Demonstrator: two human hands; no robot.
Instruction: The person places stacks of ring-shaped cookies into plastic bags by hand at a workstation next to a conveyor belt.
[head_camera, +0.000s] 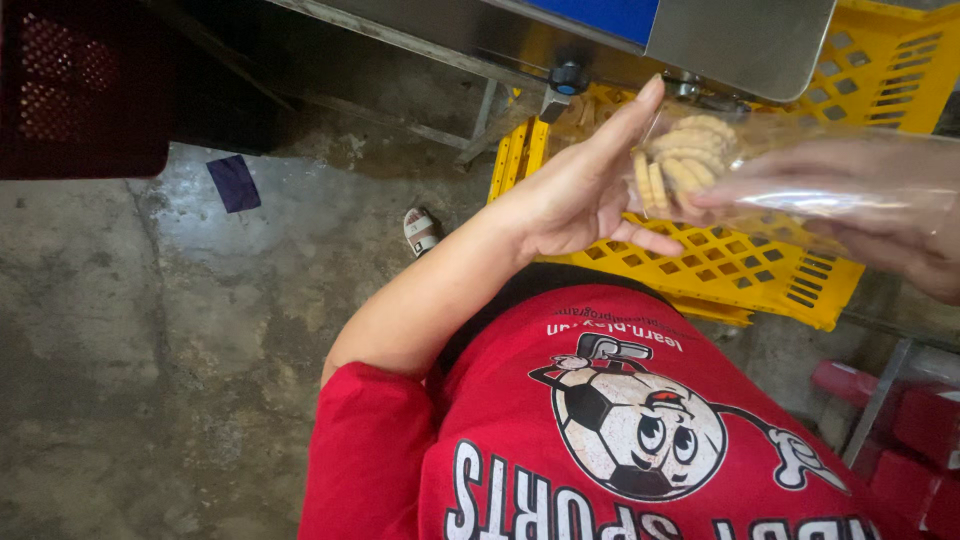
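Note:
A clear plastic bag (800, 170) holding several round pale biscuits (685, 160) is raised in front of me. My right hand (880, 225) grips the bag from the right side, fingers seen through the plastic. My left hand (585, 185) is flat and open, its fingers pressed against the bag's left end beside the biscuits, thumb pointing under it. Below the hands is my red shirt (600, 430) with a cartoon football print.
A yellow slatted plastic crate (760, 270) lies under the hands. A steel machine body (740, 40) with a blue panel stands at the top. A dark red crate (80, 90) is upper left, a red stool (900, 420) lower right, and a sandalled foot (422, 231) rests on the concrete floor.

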